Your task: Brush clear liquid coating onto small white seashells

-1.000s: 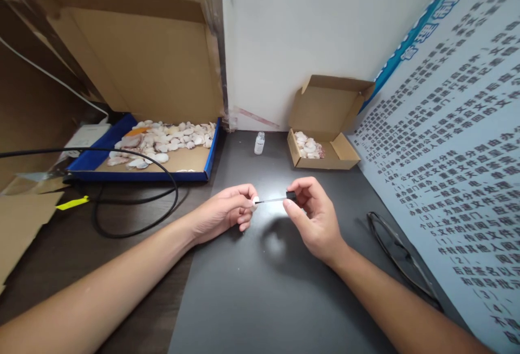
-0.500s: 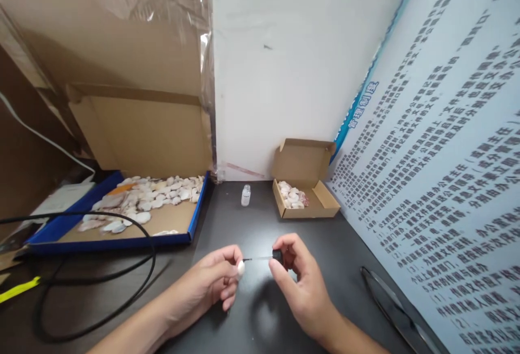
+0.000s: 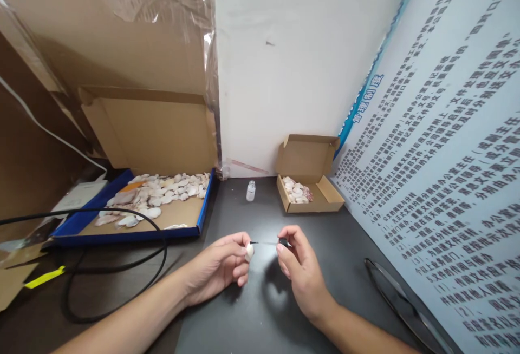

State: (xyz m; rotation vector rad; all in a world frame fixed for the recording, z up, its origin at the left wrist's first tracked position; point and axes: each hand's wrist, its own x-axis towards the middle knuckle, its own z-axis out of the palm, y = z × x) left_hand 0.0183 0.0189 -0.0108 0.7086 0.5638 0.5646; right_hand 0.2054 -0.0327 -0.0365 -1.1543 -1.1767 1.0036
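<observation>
Between thumb and fingertips, my left hand [image 3: 227,262] pinches a small white seashell [image 3: 249,252]. My right hand [image 3: 303,267] grips the black cap of a thin applicator brush [image 3: 283,242]. The brush's clear stem points left, and its dark tip is at the shell's upper edge; whether it touches I cannot tell. Behind the hands, a small clear glass bottle [image 3: 251,191] with a white label stands upright and uncapped on the dark table [image 3: 227,316].
A blue-edged cardboard box [image 3: 162,231] at left holds many shells. A smaller brown box [image 3: 314,207], lid raised, holds several shells. Black cable [image 3: 164,256] loops at left, near a yellow strip [image 3: 44,277]. Eyeglasses [image 3: 396,300] lie at right, beside a printed board [image 3: 439,181].
The whole view has shifted slightly, so things appear a little right and higher. Both hands keep their hold; the right hand has turned a little around the brush cap.
</observation>
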